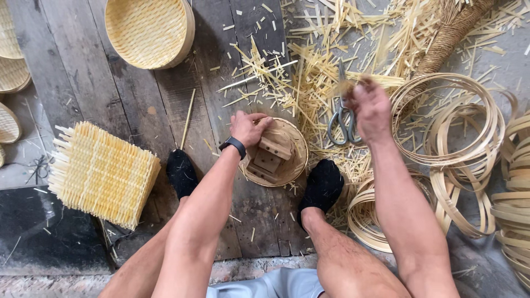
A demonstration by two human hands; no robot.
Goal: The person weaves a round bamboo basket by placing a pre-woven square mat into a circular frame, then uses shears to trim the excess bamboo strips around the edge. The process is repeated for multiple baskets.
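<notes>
My left hand [247, 128], with a black watch on the wrist, grips the rim of a small round woven bamboo tray [295, 165] on the floor between my feet. Stepped wooden blocks [270, 157] sit inside that tray. My right hand [371, 107] is raised above grey-handled scissors [342, 122] that lie on bamboo scraps. Its fingers are pinched around something blurred, perhaps a tuft of strips. I cannot tell what it is.
A stack of square woven bamboo mats [102, 174] lies at left. A finished round tray [149, 30] sits at top, others at the left edge. Thin bamboo hoops [458, 132] pile up at right. Loose offcuts [309, 66] litter the boards. Both feet wear black socks.
</notes>
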